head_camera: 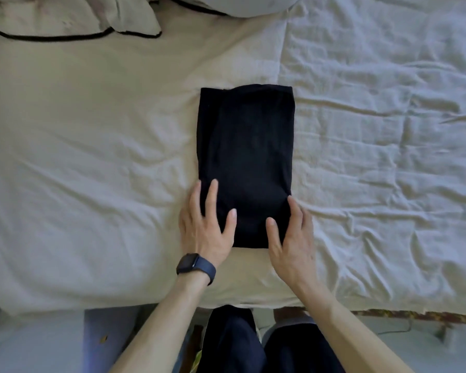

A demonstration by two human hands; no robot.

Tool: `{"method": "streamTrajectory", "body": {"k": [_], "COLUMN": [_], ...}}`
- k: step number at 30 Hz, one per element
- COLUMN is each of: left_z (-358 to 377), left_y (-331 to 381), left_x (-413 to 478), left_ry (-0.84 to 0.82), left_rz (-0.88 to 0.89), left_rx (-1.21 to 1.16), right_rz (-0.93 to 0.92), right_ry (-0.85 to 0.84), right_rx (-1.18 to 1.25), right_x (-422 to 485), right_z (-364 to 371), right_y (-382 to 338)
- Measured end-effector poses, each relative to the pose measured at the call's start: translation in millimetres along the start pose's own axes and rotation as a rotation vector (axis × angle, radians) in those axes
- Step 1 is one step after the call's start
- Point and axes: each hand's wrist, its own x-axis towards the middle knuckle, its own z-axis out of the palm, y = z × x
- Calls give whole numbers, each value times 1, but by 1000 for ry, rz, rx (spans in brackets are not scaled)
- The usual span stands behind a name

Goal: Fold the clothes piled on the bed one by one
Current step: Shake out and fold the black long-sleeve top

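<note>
Evidently the folding of this one piece is well along: the black garment (pixel 245 157) lies as a long, narrow rectangle, its sides already turned in, flat on the bed (pixel 92 135) right in front of the person. Both hands sit at the garment's near end, one at each corner. The left hand (pixel 202 232), a dark watch (pixel 195 266) on its wrist, lies flat with straight, spread fingers on the cloth. The right hand (pixel 293 238) has its thumb on top and its straight fingers along the garment's right edge; neither hand is clamped on anything, as far as I can see. I'd guess the next move is to pinch those near corners and carry them to the far end, halving the length, which calls for an even lift so the inner layers don't slip out. The cloth looks soft, matt and thin, with a rounded bulge at its far edge. Left of the garment the bed shows smooth beige cloth; right of it lies a crinkled white quilt (pixel 374 130); beyond it, a black-piped pillow (pixel 65 17)
</note>
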Motion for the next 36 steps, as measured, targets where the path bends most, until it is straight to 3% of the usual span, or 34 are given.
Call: {"method": "streamTrajectory", "body": {"k": [4,6,8,11,14,21,24,30,36], "left_z": [-18,-24,-28,-26,-27,-23,-26,-43,-39], "left_y": [2,0,-11,-30,-37,-33,-23,-5,-1], "left_x": [-23,-20,-15,-9,-12,-29,-39,-80,-165], "left_ry": [-31,-129,-278,-424,-453,-322,-267,-297,-336], "left_rz": [-425,-686,-812,-770,-743,-684,-639,-549,-660], "left_rx": [-491,-736,-791,-768,-828,-718,-659,-666,-773], "right_rz": [408,501,496,455,447,483,491,373,414], "right_ry": [-171,-290,-374,-394,-359,-216,-227,-184,-214], "right_rx": [506,671,709,660,655,543,629,636,676], "right_x": [-7,-2,3,8,7,-6,-11,-47,-123], "right_z": [-12,-18,-25,-28,-28,-15,-19,-60,-70], "right_y": [3,10,15,21,23,35,30,40,70]}}
